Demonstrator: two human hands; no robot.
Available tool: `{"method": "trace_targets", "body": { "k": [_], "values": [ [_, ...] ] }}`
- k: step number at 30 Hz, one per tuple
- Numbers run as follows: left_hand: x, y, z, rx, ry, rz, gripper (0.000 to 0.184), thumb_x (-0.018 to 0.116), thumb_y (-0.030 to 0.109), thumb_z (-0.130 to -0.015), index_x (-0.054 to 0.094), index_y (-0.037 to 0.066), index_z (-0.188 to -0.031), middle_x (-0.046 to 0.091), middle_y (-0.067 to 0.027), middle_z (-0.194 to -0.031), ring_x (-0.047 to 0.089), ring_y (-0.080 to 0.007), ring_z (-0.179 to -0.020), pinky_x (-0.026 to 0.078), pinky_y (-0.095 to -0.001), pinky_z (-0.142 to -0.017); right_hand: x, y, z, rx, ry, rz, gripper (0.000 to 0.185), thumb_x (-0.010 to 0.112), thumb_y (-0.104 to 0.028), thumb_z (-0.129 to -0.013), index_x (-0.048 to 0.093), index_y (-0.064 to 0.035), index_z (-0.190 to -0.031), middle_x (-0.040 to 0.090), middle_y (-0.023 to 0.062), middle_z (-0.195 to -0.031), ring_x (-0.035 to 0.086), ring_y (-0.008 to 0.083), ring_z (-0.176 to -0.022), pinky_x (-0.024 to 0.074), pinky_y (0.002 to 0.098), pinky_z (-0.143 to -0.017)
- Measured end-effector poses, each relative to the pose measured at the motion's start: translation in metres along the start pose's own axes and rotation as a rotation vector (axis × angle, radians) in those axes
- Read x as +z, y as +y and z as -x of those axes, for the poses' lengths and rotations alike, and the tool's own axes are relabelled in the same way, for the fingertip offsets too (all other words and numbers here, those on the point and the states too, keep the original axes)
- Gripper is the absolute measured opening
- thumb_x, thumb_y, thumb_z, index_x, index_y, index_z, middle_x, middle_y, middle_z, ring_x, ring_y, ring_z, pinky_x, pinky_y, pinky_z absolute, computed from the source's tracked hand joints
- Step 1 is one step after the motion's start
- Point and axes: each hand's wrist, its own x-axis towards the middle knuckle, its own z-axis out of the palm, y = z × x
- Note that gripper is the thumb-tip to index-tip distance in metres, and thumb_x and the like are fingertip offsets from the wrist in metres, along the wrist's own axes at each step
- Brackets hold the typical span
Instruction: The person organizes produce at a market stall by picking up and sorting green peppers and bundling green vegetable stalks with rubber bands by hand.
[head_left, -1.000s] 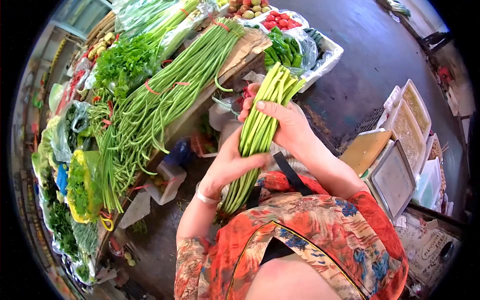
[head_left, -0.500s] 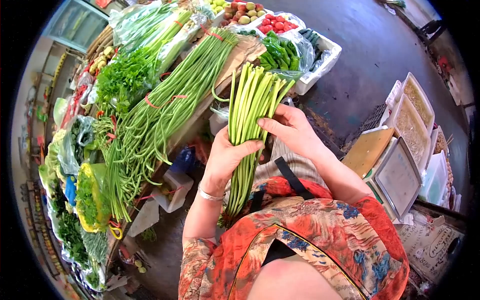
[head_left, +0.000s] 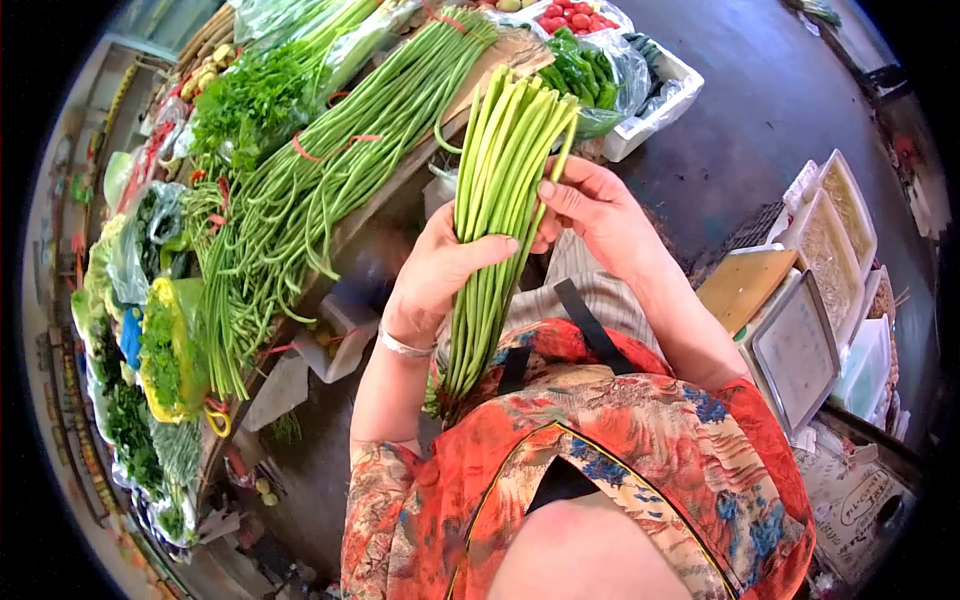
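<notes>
A bunch of long green stems (head_left: 500,190) stands upright in front of my body, its pale cut ends fanned at the top. My left hand (head_left: 452,258) is wrapped round the middle of the bunch, thumb across its front. My right hand (head_left: 590,205) pinches a stem at the bunch's right edge between thumb and fingers; some of its fingers are hidden behind the stems. The lower end of the bunch rests close to my patterned red clothing.
At left, a stall holds long beans (head_left: 350,165), leafy greens (head_left: 235,110) and a yellow bag of herbs (head_left: 165,350). A white box (head_left: 640,130) holds peppers and tomatoes. Right are a scale (head_left: 795,350) and white trays (head_left: 825,235).
The bunch has moved up and its top ends have spread apart. My right hand has shifted from round the front of the bunch to its right edge. My left hand still holds it.
</notes>
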Motion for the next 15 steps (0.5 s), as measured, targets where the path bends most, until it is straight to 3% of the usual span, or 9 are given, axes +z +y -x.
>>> {"method": "trace_targets", "body": {
  "k": [4, 7, 8, 9, 10, 12, 13, 15],
  "values": [
    [-0.001, 0.001, 0.003, -0.129, -0.046, 0.039, 0.045, 0.067, 0.001, -0.085, 0.057, 0.000, -0.128, 0.069, -0.0144, -0.111, 0.069, -0.0211, -0.090, 0.058, -0.0336, -0.079, -0.007, 0.002, -0.004, -0.023, -0.001, 0.039, 0.026, 0.061, -0.015, -0.100, 0.064, -0.0022, -0.122, 0.069, 0.0025, -0.097, 0.062, 0.0102, -0.083, 0.0522, 0.0256, -0.076],
    [-0.002, 0.000, 0.003, -0.081, -0.026, 0.027, 0.055, 0.068, 0.001, -0.085, 0.047, 0.003, -0.136, 0.064, -0.0125, -0.118, 0.066, -0.0180, -0.079, 0.056, -0.0307, -0.061, -0.005, 0.000, -0.005, -0.042, 0.016, 0.040, 0.030, 0.061, -0.016, -0.100, 0.063, -0.0023, -0.126, 0.069, 0.0022, -0.105, 0.062, 0.0099, -0.090, 0.0509, 0.0260, -0.082],
    [0.002, 0.002, 0.005, -0.107, 0.029, 0.043, 0.049, 0.069, 0.001, -0.084, 0.053, 0.001, -0.130, 0.067, -0.0102, -0.103, 0.065, -0.0165, -0.073, 0.054, -0.0299, -0.060, -0.005, 0.002, -0.006, -0.066, 0.057, 0.027, 0.031, 0.062, -0.017, -0.099, 0.063, -0.0023, -0.127, 0.069, 0.0022, -0.109, 0.062, 0.0102, -0.093, 0.0502, 0.0263, -0.085],
    [0.002, 0.003, 0.004, -0.122, 0.030, 0.028, 0.043, 0.071, 0.001, -0.083, 0.056, 0.001, -0.123, 0.067, -0.0089, -0.094, 0.064, -0.0157, -0.069, 0.053, -0.0291, -0.059, -0.012, 0.006, -0.007, -0.074, -0.008, 0.002, 0.047, 0.067, -0.023, -0.096, 0.056, -0.0026, -0.136, 0.066, 0.0033, -0.120, 0.060, 0.0134, -0.106, 0.0481, 0.0305, -0.093],
    [0.001, 0.003, 0.002, -0.136, 0.030, 0.012, 0.036, 0.072, 0.002, -0.082, 0.060, 0.000, -0.116, 0.067, -0.0076, -0.086, 0.063, -0.0149, -0.065, 0.053, -0.0283, -0.058, -0.013, 0.006, -0.008, -0.079, -0.010, 0.003, 0.047, 0.067, -0.023, -0.096, 0.056, -0.0026, -0.136, 0.066, 0.0033, -0.120, 0.060, 0.0134, -0.106, 0.0481, 0.0305, -0.093],
    [-0.002, -0.003, -0.001, -0.147, 0.031, -0.021, 0.037, 0.074, 0.003, -0.081, 0.061, 0.000, -0.115, 0.067, -0.0070, -0.085, 0.063, -0.0155, -0.062, 0.052, -0.0284, -0.056, -0.010, 0.005, -0.008, -0.141, -0.130, -0.046, 0.066, 0.073, -0.031, -0.091, 0.046, -0.0015, -0.144, 0.059, 0.0056, -0.136, 0.054, 0.0173, -0.124, 0.0424, 0.0372, -0.105],
    [-0.001, -0.006, -0.001, -0.163, 0.034, -0.052, 0.038, 0.075, 0.005, -0.079, 0.062, 0.001, -0.115, 0.067, -0.0063, -0.083, 0.063, -0.0160, -0.059, 0.052, -0.0284, -0.053, -0.013, 0.005, -0.009, -0.052, -0.129, -0.090, 0.086, 0.079, -0.037, -0.084, 0.037, -0.0023, -0.150, 0.056, 0.0096, -0.140, 0.051, 0.0232, -0.130, 0.0385, 0.0405, -0.111],
    [0.008, -0.006, -0.002, -0.236, -0.004, -0.078, 0.038, 0.076, 0.003, -0.078, 0.063, 0.002, -0.114, 0.067, -0.0040, -0.083, 0.062, -0.0136, -0.060, 0.051, -0.0265, -0.053, -0.007, 0.001, -0.018, -0.073, -0.178, -0.222, 0.091, 0.080, -0.036, -0.082, 0.032, -0.0024, -0.152, 0.055, 0.0125, -0.140, 0.050, 0.0267, -0.131, 0.0369, 0.0415, -0.113]
  ]
}}
